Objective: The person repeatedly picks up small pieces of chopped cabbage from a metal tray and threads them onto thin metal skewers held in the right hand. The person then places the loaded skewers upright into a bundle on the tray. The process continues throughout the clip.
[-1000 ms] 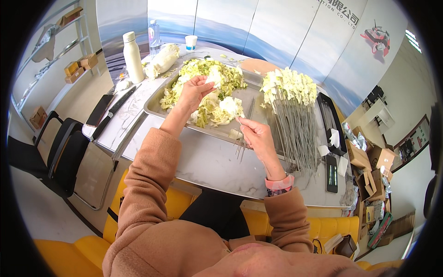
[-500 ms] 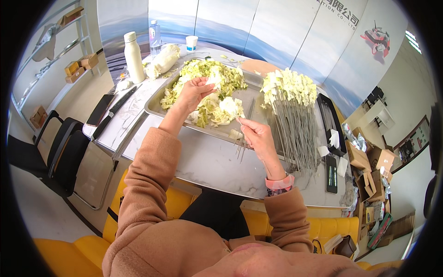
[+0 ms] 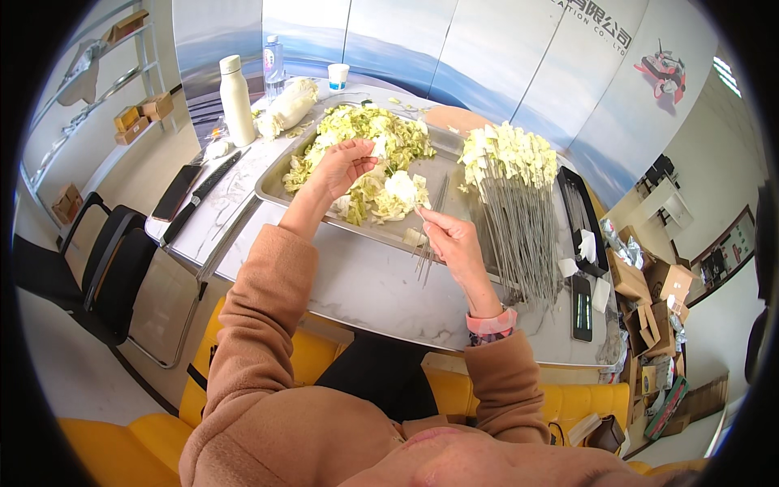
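Observation:
My left hand (image 3: 347,166) is raised over the metal tray (image 3: 442,165), its fingertips pinched on a pale piece of cabbage leaf (image 3: 379,148). Lower and to the right, my right hand (image 3: 454,242) grips a thin metal skewer (image 3: 419,213) whose upper end points at the cabbage in the tray. Chopped cabbage (image 3: 345,122) is heaped across the tray's left and middle. A few loose skewers (image 3: 439,195) lie beside my right hand. To the right, a dense bundle of skewers (image 3: 519,231) is laid out, their far ends covered with threaded cabbage pieces (image 3: 510,152).
At the left are a cream bottle (image 3: 235,101), a clear bottle (image 3: 274,65), a whole cabbage (image 3: 290,105), a knife (image 3: 203,191) and a dark phone (image 3: 176,193). A paper cup (image 3: 337,76) stands behind the tray. A black box (image 3: 578,215) and another phone (image 3: 582,308) are at the right.
My left hand has turned slightly, and the cabbage piece at its fingertips has dipped a little. My right hand and the skewer have barely moved.

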A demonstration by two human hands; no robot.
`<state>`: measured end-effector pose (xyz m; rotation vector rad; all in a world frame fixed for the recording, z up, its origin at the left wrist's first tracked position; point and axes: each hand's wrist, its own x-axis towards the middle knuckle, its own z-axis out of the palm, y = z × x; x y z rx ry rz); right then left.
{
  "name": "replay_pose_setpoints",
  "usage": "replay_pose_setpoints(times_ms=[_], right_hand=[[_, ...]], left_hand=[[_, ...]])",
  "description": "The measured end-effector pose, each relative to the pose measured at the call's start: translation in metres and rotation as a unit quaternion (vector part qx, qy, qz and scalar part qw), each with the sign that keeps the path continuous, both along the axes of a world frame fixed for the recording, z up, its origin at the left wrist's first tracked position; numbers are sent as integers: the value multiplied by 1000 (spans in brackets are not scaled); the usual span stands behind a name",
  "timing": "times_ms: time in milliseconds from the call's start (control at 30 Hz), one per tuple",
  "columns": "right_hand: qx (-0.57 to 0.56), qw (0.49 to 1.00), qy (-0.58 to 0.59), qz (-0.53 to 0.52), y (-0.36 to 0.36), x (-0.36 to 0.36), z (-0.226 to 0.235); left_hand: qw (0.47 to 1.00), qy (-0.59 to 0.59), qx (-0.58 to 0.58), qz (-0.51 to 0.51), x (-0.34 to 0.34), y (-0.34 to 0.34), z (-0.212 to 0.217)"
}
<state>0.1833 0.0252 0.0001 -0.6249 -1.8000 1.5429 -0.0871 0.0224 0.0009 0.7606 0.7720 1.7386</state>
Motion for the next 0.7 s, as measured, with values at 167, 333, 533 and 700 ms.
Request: replay_pose_setpoints(times_ms=[167, 333, 533, 700], right_hand=[[-2, 1000, 0, -4, 0, 1, 0], [2, 1000, -3, 2, 0, 1, 0], [3, 1000, -3, 10, -1, 2, 1], [11, 1000, -5, 10, 2, 2, -2]], left_hand=[[1000, 15, 12, -9, 3, -4, 6], [1000, 21, 6, -7, 0, -5, 4], [1000, 1, -11, -17, -4, -6, 6], [999, 19, -35, -28, 0, -12, 12]])
